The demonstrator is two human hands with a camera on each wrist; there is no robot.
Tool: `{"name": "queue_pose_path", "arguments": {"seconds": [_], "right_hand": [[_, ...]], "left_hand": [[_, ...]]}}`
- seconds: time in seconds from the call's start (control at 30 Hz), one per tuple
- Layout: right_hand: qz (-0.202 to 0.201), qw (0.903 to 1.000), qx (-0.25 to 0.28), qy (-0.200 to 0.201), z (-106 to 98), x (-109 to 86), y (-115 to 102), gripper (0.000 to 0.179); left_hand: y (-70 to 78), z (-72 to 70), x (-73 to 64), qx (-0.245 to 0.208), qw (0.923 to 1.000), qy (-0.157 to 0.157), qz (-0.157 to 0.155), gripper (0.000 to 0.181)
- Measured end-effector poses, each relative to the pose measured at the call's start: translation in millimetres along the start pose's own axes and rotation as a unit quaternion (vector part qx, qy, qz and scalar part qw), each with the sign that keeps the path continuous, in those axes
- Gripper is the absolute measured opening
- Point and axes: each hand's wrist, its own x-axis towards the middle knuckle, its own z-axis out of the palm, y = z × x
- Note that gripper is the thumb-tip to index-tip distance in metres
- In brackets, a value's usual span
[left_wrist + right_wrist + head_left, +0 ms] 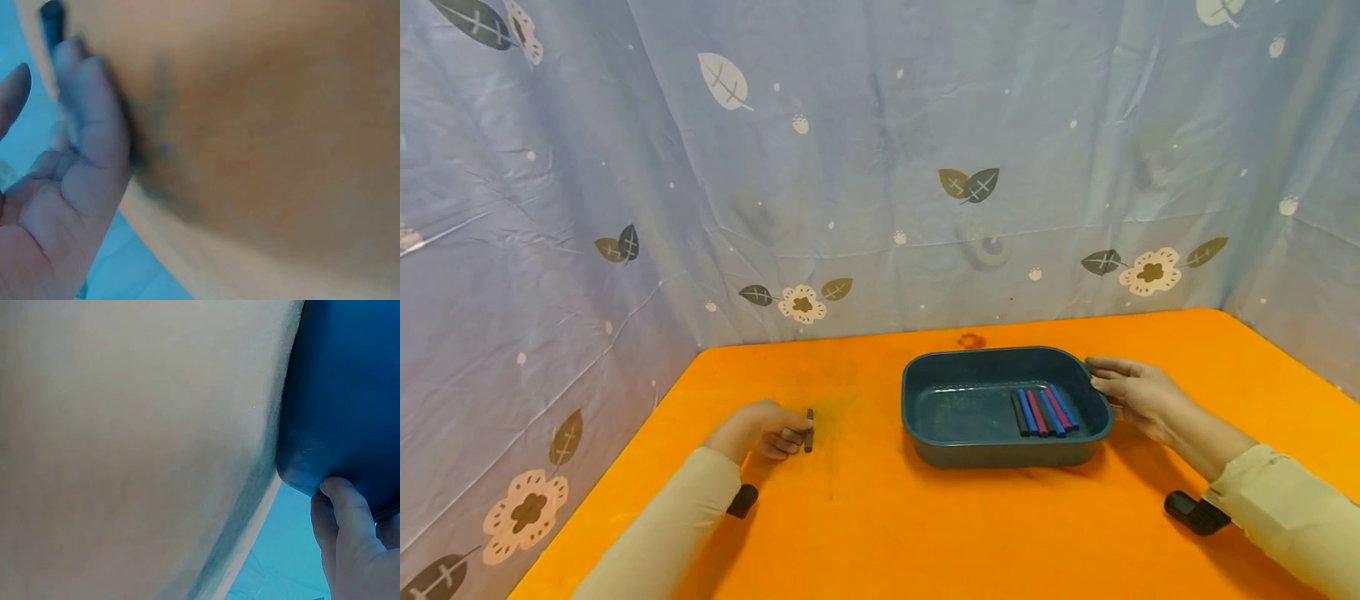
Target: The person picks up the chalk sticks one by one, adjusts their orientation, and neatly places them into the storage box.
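Over the left part of the orange table, my left hand [771, 429] pinches a dark crayon-like stick [808, 431] between thumb and fingers. In the left wrist view the round end of the stick [52, 11] pokes out past the fingertips, and the curled fingers hide the rest. My right hand [1138, 396] holds the right end of a dark blue-green tray [985, 454] at its rim. From the right wrist view, fingertips [340, 487] lie against the outer wall of the tray [344, 394]. Several black, blue and magenta sticks [1037, 412] lie side by side in the tray's right half.
The orange tabletop [850, 533] has dark and yellowish smudges near my left hand, and a reddish mark [972, 341] behind the tray. A patterned light-blue curtain [880, 167] encloses the back and sides. Black wrist devices [1197, 512] sit below both cuffs.
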Motion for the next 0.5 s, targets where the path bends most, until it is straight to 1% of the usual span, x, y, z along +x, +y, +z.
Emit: {"name": "queue_pose_path", "arguments": {"seconds": [0.03, 0.07, 0.2, 0.27, 0.3, 0.4, 0.5], "right_hand": [[-0.001, 1.0000, 0.000, -0.001, 0, -0.5, 0, 0.027], [-0.002, 1.0000, 0.002, -0.002, -1, -0.9, 0, 0.028], [-0.005, 1.0000, 0.005, -0.003, -3, -1.9, -1, 0.033], [-0.006, 1.0000, 0.006, -0.003, -3, -2.3, -1, 0.034], [-0.005, 1.0000, 0.006, -0.003, -4, -2.5, -2, 0.034], [-0.005, 1.0000, 0.008, -0.004, -5, -3.0, -2, 0.034], [-0.006, 0.9999, 0.009, -0.004, -5, -3.3, -1, 0.035]], "left_hand": [[1.0, 1.5, 0.8, -0.004, 1.0000, -0.005, -0.002, 0.024], [1.8, 3.3, 0.7, 0.002, 1.0000, 0.000, 0.002, 0.024], [5.0, 11.8, 0.3, 0.033, 0.9984, 0.044, 0.009, 0.024], [6.0, 14.6, -0.2, 0.056, 0.9957, 0.073, 0.012, 0.023], [6.3, 15.4, 0.3, 0.057, 0.9952, 0.078, 0.009, 0.023], [6.4, 14.1, 1.6, 0.047, 0.9965, 0.068, 0.010, 0.022], [5.8, 10.3, 3.6, 0.018, 0.9993, 0.032, 0.005, 0.021]]}}
